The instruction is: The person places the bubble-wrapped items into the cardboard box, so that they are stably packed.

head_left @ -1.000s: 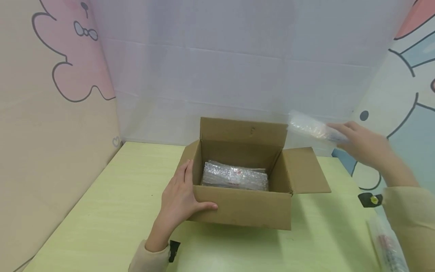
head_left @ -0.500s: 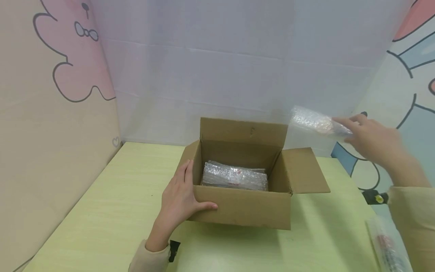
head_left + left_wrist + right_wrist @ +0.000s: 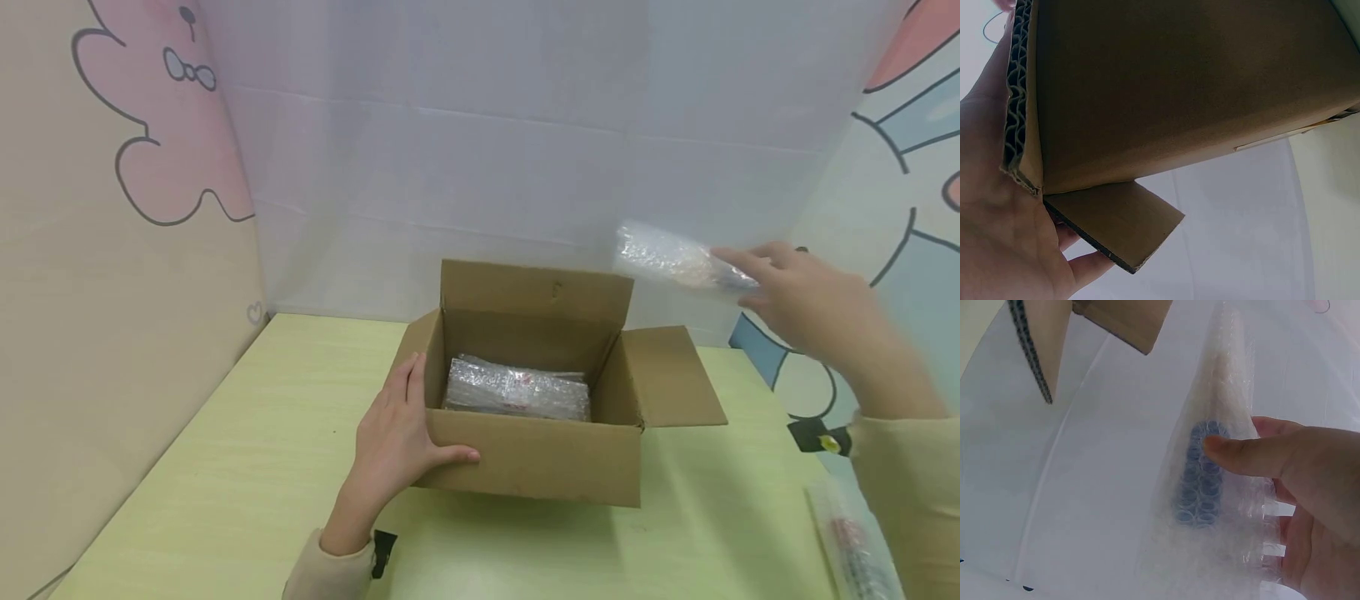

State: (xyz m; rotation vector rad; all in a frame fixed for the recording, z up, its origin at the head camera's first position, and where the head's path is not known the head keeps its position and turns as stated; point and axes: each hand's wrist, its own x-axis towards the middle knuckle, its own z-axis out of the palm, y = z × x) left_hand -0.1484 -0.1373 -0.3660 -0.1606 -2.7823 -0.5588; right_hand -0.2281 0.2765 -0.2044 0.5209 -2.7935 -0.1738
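An open cardboard box (image 3: 540,460) stands on the table, with bubble-wrapped packages (image 3: 517,390) inside, one showing a red mark. My left hand (image 3: 393,433) rests on its front left corner, fingers straight along the left side and thumb across the front flap. The left wrist view shows the palm against the cut edge of a flap (image 3: 1015,106). Raised right of the box, my right hand (image 3: 806,304) holds a bubble-wrapped package (image 3: 1210,381) between thumb and fingers. Something blue shows through the wrap beneath the thumb (image 3: 1241,453); the rest of its contents is veiled.
Another clear-wrapped package (image 3: 855,542) lies at the table's right edge, partly behind the right sleeve. The box's right flap (image 3: 675,375) sticks outward and its back flap (image 3: 536,292) stands up. A white sheet (image 3: 450,167) hangs behind the table (image 3: 225,467).
My right hand drew slightly right and up with the bubble-wrapped package, then came back left a little, the package ending higher. The left hand and the box stay in place.
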